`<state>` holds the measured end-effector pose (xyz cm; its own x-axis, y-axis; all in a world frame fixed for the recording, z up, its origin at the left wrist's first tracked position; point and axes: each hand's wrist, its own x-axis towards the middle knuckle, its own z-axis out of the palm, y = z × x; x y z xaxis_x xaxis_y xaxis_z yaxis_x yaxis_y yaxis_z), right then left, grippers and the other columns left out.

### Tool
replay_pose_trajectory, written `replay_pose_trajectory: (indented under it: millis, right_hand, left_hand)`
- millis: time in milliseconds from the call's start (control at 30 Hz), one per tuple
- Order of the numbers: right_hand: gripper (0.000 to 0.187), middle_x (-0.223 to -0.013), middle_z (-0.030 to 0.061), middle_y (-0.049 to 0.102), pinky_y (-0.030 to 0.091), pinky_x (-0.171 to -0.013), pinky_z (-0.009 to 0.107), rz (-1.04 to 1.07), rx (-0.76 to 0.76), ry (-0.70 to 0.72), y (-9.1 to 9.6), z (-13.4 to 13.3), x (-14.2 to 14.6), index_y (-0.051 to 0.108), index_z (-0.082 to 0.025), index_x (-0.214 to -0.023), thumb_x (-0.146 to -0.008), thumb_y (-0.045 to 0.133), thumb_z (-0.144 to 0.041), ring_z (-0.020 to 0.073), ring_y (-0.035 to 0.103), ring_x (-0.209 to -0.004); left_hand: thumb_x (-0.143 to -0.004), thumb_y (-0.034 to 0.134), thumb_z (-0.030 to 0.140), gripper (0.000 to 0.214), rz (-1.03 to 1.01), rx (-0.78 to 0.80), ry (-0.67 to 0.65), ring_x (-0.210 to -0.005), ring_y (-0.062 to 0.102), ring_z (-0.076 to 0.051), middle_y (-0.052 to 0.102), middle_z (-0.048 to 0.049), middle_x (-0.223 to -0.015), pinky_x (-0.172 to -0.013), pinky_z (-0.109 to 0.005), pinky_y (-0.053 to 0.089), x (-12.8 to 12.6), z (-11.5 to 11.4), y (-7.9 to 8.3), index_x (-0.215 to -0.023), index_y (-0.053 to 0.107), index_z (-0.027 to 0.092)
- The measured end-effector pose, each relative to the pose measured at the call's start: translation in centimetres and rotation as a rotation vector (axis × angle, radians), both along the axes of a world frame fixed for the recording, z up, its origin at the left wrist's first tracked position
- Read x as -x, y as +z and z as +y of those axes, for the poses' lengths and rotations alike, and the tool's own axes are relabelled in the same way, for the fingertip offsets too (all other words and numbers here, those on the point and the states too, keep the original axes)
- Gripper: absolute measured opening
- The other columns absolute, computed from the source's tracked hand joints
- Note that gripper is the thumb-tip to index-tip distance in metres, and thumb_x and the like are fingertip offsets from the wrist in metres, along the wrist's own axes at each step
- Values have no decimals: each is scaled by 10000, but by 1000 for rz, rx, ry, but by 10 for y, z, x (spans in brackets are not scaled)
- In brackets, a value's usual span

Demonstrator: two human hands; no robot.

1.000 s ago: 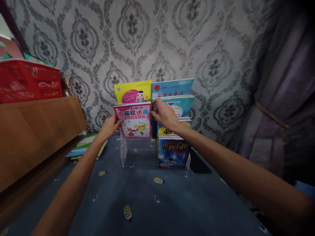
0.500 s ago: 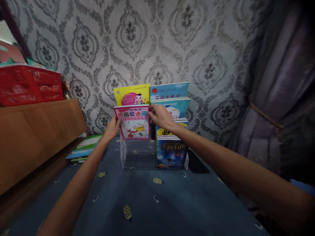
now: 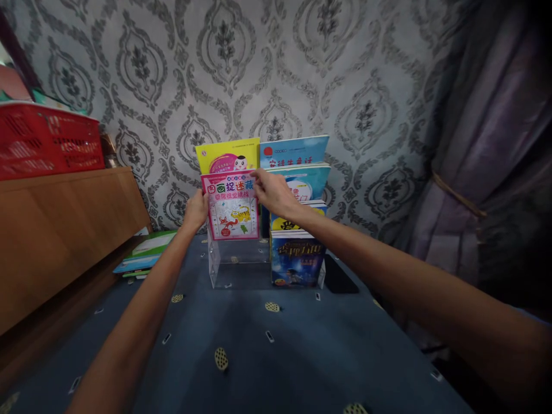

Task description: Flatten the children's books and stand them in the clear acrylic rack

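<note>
A pink picture book (image 3: 233, 210) with a tiger and a fox on its cover is held upright between my hands. My left hand (image 3: 197, 208) grips its left edge, and my right hand (image 3: 272, 192) pinches its upper right corner. Directly behind it rises a yellow book (image 3: 224, 152). Below, the lower tier of a clear acrylic book stand (image 3: 213, 270) shows through. On the stand's right side stand blue books (image 3: 295, 148), a yellow-and-blue book (image 3: 282, 223) and, in front, a dark blue book (image 3: 298, 261).
Green and blue books (image 3: 149, 253) lie stacked at the left, beside a wooden cabinet (image 3: 73, 230) bearing a red basket (image 3: 52, 138). A flat black object (image 3: 340, 275) lies right of the stand. Patterned wallpaper (image 3: 276, 75) is behind, and a grey curtain (image 3: 470, 149) hangs at the right.
The pink book has risen slightly against the yellow book behind it, covering more of that cover. Both hands keep their hold. The whole view has shifted a little.
</note>
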<state>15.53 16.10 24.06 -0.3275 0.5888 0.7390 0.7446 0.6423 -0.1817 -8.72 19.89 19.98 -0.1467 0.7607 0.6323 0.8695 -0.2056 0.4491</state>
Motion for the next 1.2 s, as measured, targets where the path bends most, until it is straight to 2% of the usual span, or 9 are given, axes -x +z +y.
replay_pose_trajectory:
  millis: [167,367,500,667,867,1200]
  right_hand:
    - [390,-1054,145,750,502,-875,385,-128,52,8,-13,0,3,633,-124,-1234,-895,446,-78,284,679,-990]
    - [381,-1183,164,725,506,-914,391,-238,113,17,-30,3,13,622,-123,-1249,-892,493,-91,295,672,-1077]
    - [391,-1206,177,717,515,-928,388,-238,140,37,-37,6,18,623,-107,-1256,-888,495,-77,292,676,-1092]
    - [396,-1233,191,708,519,-954,392,-232,145,49,-41,7,18,630,-94,-1253,-887,487,-52,298,668,-1140]
    - [367,-1204,180,724,524,-944,421,-216,136,61,-41,4,16,653,-115,-1226,-891,508,-74,308,687,-1091]
    - [350,-1162,141,753,522,-957,412,-210,148,67,-45,-1,10,675,-153,-1210,-896,534,-89,293,692,-1087]
  left_hand:
    - [-1021,360,306,263,59,9,-6,-887,702,-245,730,-105,-950,-774,-319,504,2,-1,1,-1062,596,197]
    - [-1023,345,300,299,115,-25,10,-1005,686,-260,732,-139,-1064,-857,-323,479,4,0,-2,-1052,620,185]
    - [-1020,339,284,316,127,-12,26,-1013,683,-267,735,-147,-1052,-881,-331,467,3,-1,-3,-1016,634,173]
    - [-1017,337,283,332,120,8,31,-1001,684,-274,731,-160,-1044,-870,-333,468,3,-1,-2,-963,643,164]
    - [-1005,365,278,308,101,17,5,-1039,676,-282,724,-171,-1037,-884,-331,468,3,-4,-3,-949,645,159]
    - [-1018,343,301,293,75,57,-30,-1009,683,-290,714,-155,-1087,-830,-358,516,3,-11,-11,-1034,607,175]
